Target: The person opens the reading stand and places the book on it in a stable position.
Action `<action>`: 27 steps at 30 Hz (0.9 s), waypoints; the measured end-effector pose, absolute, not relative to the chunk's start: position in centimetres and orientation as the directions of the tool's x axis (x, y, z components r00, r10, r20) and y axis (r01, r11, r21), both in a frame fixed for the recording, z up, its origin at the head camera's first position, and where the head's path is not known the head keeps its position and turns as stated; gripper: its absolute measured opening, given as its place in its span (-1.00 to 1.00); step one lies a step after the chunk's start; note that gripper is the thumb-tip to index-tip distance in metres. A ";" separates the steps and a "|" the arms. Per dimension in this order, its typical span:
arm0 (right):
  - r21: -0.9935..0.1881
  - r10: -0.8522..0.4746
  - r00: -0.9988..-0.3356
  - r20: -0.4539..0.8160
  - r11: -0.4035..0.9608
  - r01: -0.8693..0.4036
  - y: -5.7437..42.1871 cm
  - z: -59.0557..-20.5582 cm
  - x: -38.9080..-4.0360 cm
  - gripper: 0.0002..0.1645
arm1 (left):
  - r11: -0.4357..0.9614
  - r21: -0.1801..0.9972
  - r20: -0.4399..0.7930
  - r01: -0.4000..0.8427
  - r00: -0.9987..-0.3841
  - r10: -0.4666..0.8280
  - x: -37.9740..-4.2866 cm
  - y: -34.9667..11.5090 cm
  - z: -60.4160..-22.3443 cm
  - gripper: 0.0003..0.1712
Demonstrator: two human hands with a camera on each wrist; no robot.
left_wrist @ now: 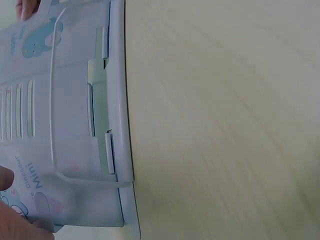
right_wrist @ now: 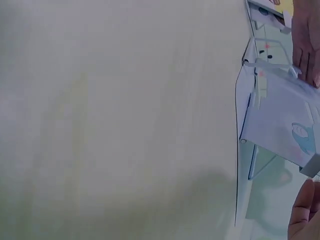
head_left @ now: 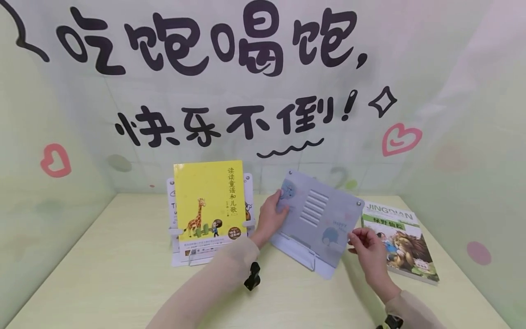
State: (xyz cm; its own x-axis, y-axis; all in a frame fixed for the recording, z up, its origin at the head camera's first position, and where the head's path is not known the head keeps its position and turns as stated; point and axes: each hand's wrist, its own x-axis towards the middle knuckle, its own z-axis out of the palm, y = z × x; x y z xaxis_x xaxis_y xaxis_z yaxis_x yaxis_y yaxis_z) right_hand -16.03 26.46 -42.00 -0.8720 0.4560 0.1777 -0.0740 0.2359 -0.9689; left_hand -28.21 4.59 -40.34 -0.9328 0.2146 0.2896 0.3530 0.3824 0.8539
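Note:
A grey-blue metal book stand (head_left: 320, 208) with slots and small dinosaur prints stands tilted on the table, its wire page holder at the bottom front. My left hand (head_left: 272, 219) grips its left edge, the thumb over the front; part of this hand (left_wrist: 15, 212) shows in the left wrist view. At the stand's right edge is my right hand (head_left: 370, 253), thumb and fingertips pinching the side. The right wrist view shows the stand (right_wrist: 280, 115) from the side, its panel leaning above the base. Fingers behind the panel are hidden.
To the left, a yellow book (head_left: 209, 201) leans upright on a white book stand (head_left: 172, 260). A book with a lion cover (head_left: 411, 246) lies at the right, beyond my right hand. The pale wooden table (head_left: 102, 274) meets a printed backdrop (head_left: 185, 91) at the rear.

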 end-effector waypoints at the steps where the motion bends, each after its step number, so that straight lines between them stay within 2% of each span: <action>1: -0.969 0.466 -0.867 0.178 0.234 -0.074 26.6 -42.0 -16.5 -0.77 | 0.377 0.855 0.296 0.356 -0.932 0.208 -28.1 4.5 -40.4 -0.34; 4: -0.965 0.487 -0.854 0.182 0.254 -0.061 27.0 -42.0 -18.0 -0.77 | 0.365 0.859 0.312 0.359 -0.932 0.183 -27.7 4.4 -40.7 -0.32; 14: -0.949 0.519 -0.837 0.176 0.316 -0.004 27.9 -41.6 -21.8 -0.75 | 0.317 0.906 0.243 0.281 -0.958 0.153 -25.7 4.4 -41.0 -0.17; 20: -0.935 0.540 -0.818 0.198 0.354 0.007 28.1 -41.5 -23.3 -0.76 | 0.288 0.919 0.243 0.268 -0.962 0.122 -24.3 4.6 -41.0 -0.12; 27: -0.916 0.535 -0.815 0.225 0.400 0.010 28.4 -41.2 -24.4 -0.79 | 0.261 0.924 0.249 0.279 -0.958 0.143 -23.3 4.7 -41.0 -0.11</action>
